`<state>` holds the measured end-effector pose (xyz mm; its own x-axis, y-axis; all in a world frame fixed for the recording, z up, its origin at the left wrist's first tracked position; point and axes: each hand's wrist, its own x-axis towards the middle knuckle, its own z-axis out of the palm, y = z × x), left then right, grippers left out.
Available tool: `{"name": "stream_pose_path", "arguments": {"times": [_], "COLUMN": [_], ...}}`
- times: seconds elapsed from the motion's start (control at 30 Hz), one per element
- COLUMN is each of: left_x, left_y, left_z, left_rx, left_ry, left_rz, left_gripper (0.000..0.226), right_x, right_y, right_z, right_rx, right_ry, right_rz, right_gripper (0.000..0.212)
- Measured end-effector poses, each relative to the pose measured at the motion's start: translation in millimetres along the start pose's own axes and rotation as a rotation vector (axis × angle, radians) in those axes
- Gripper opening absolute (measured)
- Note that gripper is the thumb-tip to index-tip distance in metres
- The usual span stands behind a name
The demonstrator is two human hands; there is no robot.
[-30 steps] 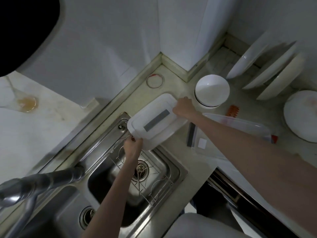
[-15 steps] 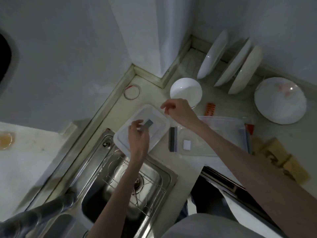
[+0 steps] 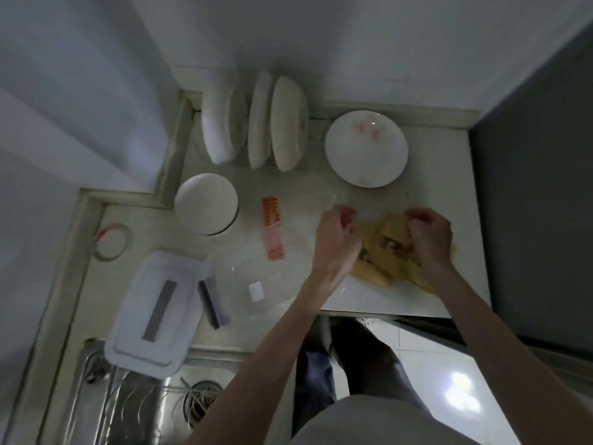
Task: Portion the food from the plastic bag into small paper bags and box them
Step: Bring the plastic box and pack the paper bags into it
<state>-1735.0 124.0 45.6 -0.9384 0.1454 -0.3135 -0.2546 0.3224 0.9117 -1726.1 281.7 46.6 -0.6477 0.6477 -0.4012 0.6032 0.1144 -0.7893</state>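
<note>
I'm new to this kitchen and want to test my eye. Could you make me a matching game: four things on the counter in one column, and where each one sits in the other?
Things:
1. container lid
2. orange strip
3. flowered plate
4. paper bags

Places:
A. flat on the counter by the far wall
B. under both hands
C. partly over the sink's edge
D. just right of the white bowl

Pairs: 1-C, 2-D, 3-A, 4-B
</note>
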Motion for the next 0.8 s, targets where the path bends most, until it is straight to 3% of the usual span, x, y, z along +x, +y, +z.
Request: {"name": "stream_pose_path", "arguments": {"times": [0.1,0.2,0.3,0.57,0.63,0.73,0.8], "left_x": [8.4,19.7,27.7,43.8,47.3,52.4,53.5], "left_y": [-4.3,-16.3,-21.6,-33.4,-34.8,-38.2,-38.1], "left_z": [49.1,89.6,116.7,141.8,143.1,143.4,141.5], "left_rx": [0.067,0.3,0.38,0.425,0.39,0.403,0.402], "left_ry": [-0.161,-0.23,-0.202,-0.12,-0.112,-0.188,-0.236], "left_rz": [-0.054,-0.104,-0.165,-0.243,-0.286,-0.284,-0.264], "left_gripper": [0.021,0.033,0.051,0.077,0.073,0.027,0.019], "right_x": [24.8,45.4,62.0,80.3,80.0,77.7,76.8], "right_y": [39.0,69.6,89.1,106.2,110.0,115.5,114.6], "right_z": [-22.6,-34.0,-37.4,-33.1,-33.4,-37.2,-42.8], "right_rx": [-0.058,-0.161,-0.235,-0.33,-0.304,-0.296,-0.302], "right_ry": [0.036,0.06,0.071,0.112,0.12,0.137,0.132], "right_rz": [0.166,0.247,0.365,0.509,0.493,0.376,0.315], "right_gripper": [0.028,0.034,0.058,0.078,0.08,0.07,0.063]}}
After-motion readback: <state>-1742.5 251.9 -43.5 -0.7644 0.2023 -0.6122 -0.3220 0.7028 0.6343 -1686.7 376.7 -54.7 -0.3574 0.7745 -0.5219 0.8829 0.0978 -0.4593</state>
